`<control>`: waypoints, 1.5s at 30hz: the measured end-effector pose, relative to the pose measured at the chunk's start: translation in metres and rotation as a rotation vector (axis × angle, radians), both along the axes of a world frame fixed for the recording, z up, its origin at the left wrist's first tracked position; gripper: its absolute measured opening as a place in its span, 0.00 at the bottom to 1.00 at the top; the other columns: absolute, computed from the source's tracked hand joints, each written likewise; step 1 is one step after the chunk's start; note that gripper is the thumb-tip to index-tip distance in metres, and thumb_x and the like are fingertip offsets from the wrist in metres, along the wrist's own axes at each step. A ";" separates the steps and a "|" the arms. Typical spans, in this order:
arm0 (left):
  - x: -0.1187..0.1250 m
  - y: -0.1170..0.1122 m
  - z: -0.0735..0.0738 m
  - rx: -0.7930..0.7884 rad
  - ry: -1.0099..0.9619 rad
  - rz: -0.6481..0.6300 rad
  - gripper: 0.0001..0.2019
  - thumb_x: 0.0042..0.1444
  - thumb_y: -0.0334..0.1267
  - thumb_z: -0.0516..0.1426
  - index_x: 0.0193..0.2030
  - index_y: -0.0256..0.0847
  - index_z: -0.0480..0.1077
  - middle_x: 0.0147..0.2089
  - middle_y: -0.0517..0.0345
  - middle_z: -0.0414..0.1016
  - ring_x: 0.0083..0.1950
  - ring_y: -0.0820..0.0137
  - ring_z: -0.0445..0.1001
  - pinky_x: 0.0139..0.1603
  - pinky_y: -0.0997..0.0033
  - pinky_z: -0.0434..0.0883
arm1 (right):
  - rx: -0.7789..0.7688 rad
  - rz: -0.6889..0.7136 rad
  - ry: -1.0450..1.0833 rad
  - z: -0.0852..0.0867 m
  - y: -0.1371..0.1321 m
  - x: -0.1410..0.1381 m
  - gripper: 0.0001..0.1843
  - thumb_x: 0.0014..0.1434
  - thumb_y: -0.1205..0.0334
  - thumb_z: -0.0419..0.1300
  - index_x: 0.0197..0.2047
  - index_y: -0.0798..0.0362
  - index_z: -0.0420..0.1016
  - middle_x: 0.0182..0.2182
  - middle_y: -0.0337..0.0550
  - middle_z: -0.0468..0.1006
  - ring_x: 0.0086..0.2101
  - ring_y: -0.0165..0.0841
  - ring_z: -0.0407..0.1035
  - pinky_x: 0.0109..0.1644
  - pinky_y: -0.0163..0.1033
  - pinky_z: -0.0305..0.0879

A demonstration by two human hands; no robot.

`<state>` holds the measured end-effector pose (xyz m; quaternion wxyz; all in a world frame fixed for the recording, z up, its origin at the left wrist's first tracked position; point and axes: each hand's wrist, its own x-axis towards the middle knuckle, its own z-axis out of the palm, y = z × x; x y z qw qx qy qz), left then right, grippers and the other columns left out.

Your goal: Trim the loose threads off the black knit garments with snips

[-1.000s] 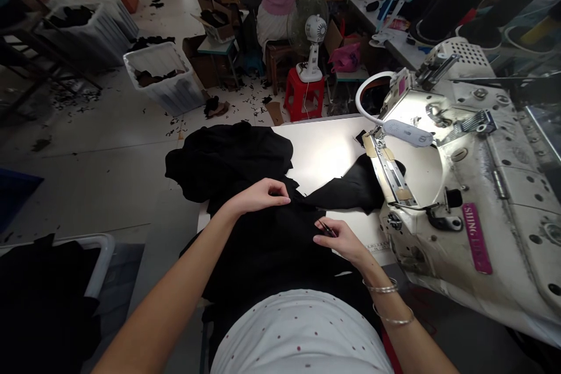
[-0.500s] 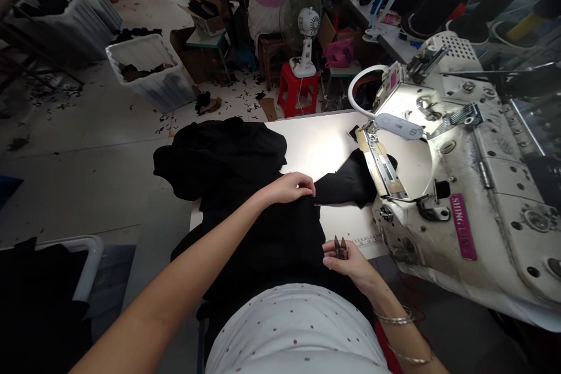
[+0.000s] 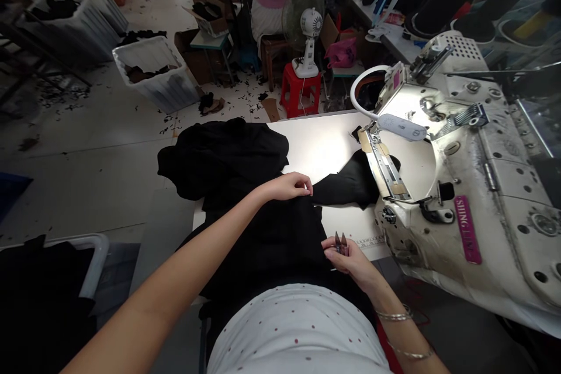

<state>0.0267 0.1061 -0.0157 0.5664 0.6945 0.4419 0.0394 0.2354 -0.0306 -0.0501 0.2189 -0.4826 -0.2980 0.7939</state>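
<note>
**Left hand pinching black cloth, right hand holding thread snips**

Left hand [image 3: 289,186] gathering a fold of the black garment [image 3: 258,234] between narrowly closed fingertips; right hand [image 3: 346,260] curling firmly around small thread snips [image 3: 340,243], points upward, just beside the cloth's edge. Best kept taut at the fold, with the snip points clear of the fabric. Garment lying heaped and dark across the white sewing table [image 3: 326,149], a narrower length [image 3: 350,187] reaching toward the industrial sewing machine [image 3: 495,228]; seams too dark to make out.
</note>
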 end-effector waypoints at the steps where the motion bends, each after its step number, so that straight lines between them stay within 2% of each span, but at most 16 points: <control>1: -0.002 -0.001 -0.001 -0.004 0.002 0.003 0.09 0.52 0.35 0.51 0.34 0.35 0.71 0.28 0.58 0.69 0.28 0.75 0.63 0.29 0.77 0.60 | 0.003 -0.006 0.003 0.000 0.001 -0.001 0.22 0.42 0.48 0.66 0.34 0.57 0.70 0.14 0.28 0.53 0.15 0.18 0.41 0.19 0.31 0.35; 7: -0.014 -0.007 -0.004 -0.014 0.025 0.027 0.10 0.53 0.34 0.49 0.34 0.35 0.71 0.31 0.57 0.70 0.30 0.74 0.64 0.31 0.76 0.60 | -0.005 -0.030 0.046 -0.006 0.005 -0.004 0.22 0.45 0.48 0.64 0.34 0.58 0.70 0.12 0.26 0.51 0.14 0.19 0.40 0.19 0.31 0.34; 13: -0.021 -0.011 -0.002 -0.027 0.037 0.033 0.12 0.54 0.33 0.47 0.34 0.35 0.71 0.36 0.56 0.72 0.38 0.71 0.67 0.41 0.74 0.62 | -0.008 -0.042 0.066 -0.012 0.005 -0.005 0.22 0.44 0.48 0.65 0.34 0.59 0.70 0.13 0.28 0.57 0.13 0.17 0.41 0.17 0.31 0.34; 22: -0.027 -0.014 -0.001 0.011 0.084 0.071 0.12 0.54 0.33 0.47 0.34 0.37 0.71 0.36 0.56 0.73 0.39 0.70 0.69 0.43 0.72 0.65 | -0.013 -0.054 0.088 -0.012 0.005 -0.006 0.21 0.44 0.49 0.65 0.34 0.58 0.71 0.13 0.27 0.54 0.13 0.17 0.40 0.17 0.30 0.35; 25: -0.021 -0.022 0.002 0.114 0.156 0.174 0.13 0.56 0.35 0.46 0.40 0.37 0.70 0.42 0.52 0.72 0.45 0.65 0.68 0.50 0.65 0.64 | 0.007 -0.021 0.014 -0.014 0.004 -0.004 0.21 0.45 0.48 0.64 0.33 0.58 0.71 0.14 0.29 0.57 0.14 0.18 0.41 0.17 0.29 0.37; 28: -0.006 -0.047 0.002 0.214 0.219 0.263 0.16 0.58 0.37 0.45 0.49 0.35 0.66 0.51 0.46 0.67 0.54 0.61 0.63 0.58 0.57 0.58 | 0.093 0.074 -0.165 -0.020 0.007 0.001 0.20 0.43 0.46 0.63 0.24 0.57 0.70 0.12 0.30 0.57 0.13 0.20 0.45 0.16 0.30 0.41; 30: 0.007 -0.074 -0.004 0.179 0.204 0.162 0.17 0.59 0.37 0.45 0.52 0.38 0.65 0.54 0.48 0.68 0.56 0.63 0.63 0.60 0.58 0.58 | 0.148 0.078 -0.267 -0.028 0.011 0.005 0.20 0.42 0.46 0.63 0.21 0.57 0.70 0.11 0.33 0.58 0.14 0.23 0.51 0.17 0.32 0.47; 31: 0.012 -0.088 -0.009 0.130 0.181 0.065 0.16 0.59 0.38 0.46 0.51 0.40 0.66 0.54 0.50 0.69 0.56 0.64 0.65 0.60 0.59 0.58 | 0.170 0.047 -0.306 -0.033 0.014 0.006 0.20 0.42 0.46 0.62 0.21 0.57 0.71 0.11 0.35 0.61 0.16 0.26 0.56 0.19 0.32 0.51; 32: 0.017 -0.102 -0.014 0.059 0.166 -0.089 0.16 0.59 0.38 0.47 0.51 0.41 0.67 0.55 0.50 0.69 0.58 0.63 0.64 0.62 0.56 0.56 | 0.191 0.003 -0.344 -0.038 0.017 0.006 0.20 0.42 0.46 0.62 0.23 0.57 0.72 0.14 0.38 0.64 0.18 0.29 0.60 0.21 0.34 0.54; 34: 0.024 -0.125 -0.027 -0.014 0.172 -0.261 0.16 0.57 0.38 0.51 0.51 0.40 0.68 0.60 0.47 0.64 0.63 0.58 0.57 0.64 0.47 0.48 | 0.248 -0.085 -0.438 -0.049 0.026 0.002 0.20 0.44 0.46 0.59 0.29 0.57 0.72 0.20 0.43 0.71 0.25 0.34 0.67 0.27 0.36 0.60; 35: 0.025 -0.133 -0.032 -0.029 0.183 -0.306 0.17 0.57 0.38 0.51 0.52 0.40 0.67 0.62 0.45 0.60 0.66 0.57 0.52 0.65 0.44 0.42 | 0.278 -0.120 -0.485 -0.053 0.032 -0.001 0.20 0.45 0.47 0.59 0.32 0.57 0.71 0.23 0.45 0.72 0.28 0.35 0.68 0.30 0.37 0.61; 38: 0.025 -0.141 -0.042 -0.043 0.192 -0.327 0.19 0.59 0.39 0.48 0.56 0.40 0.64 0.66 0.46 0.51 0.69 0.61 0.43 0.66 0.45 0.36 | 0.361 -0.144 -0.591 -0.062 0.050 -0.020 0.18 0.45 0.50 0.58 0.35 0.55 0.71 0.27 0.45 0.74 0.31 0.37 0.68 0.34 0.39 0.60; 41: 0.022 -0.137 -0.041 -0.056 0.185 -0.337 0.19 0.58 0.40 0.49 0.55 0.40 0.64 0.65 0.47 0.52 0.69 0.63 0.43 0.66 0.46 0.37 | 0.412 -0.086 -0.633 -0.062 0.069 -0.048 0.14 0.45 0.50 0.59 0.26 0.53 0.71 0.24 0.44 0.73 0.30 0.37 0.67 0.33 0.38 0.57; 43: 0.022 -0.136 -0.038 -0.058 0.182 -0.326 0.18 0.58 0.39 0.50 0.54 0.41 0.65 0.65 0.47 0.52 0.69 0.62 0.43 0.66 0.46 0.37 | 0.421 -0.040 -0.635 -0.061 0.080 -0.067 0.15 0.43 0.49 0.61 0.20 0.53 0.70 0.21 0.44 0.71 0.28 0.37 0.65 0.31 0.38 0.54; 45: 0.023 -0.136 -0.035 -0.081 0.144 -0.252 0.16 0.56 0.37 0.53 0.52 0.43 0.68 0.64 0.48 0.55 0.68 0.62 0.45 0.66 0.46 0.37 | 0.420 0.002 -0.611 -0.060 0.087 -0.081 0.15 0.39 0.51 0.65 0.16 0.53 0.69 0.18 0.43 0.69 0.26 0.36 0.64 0.28 0.37 0.52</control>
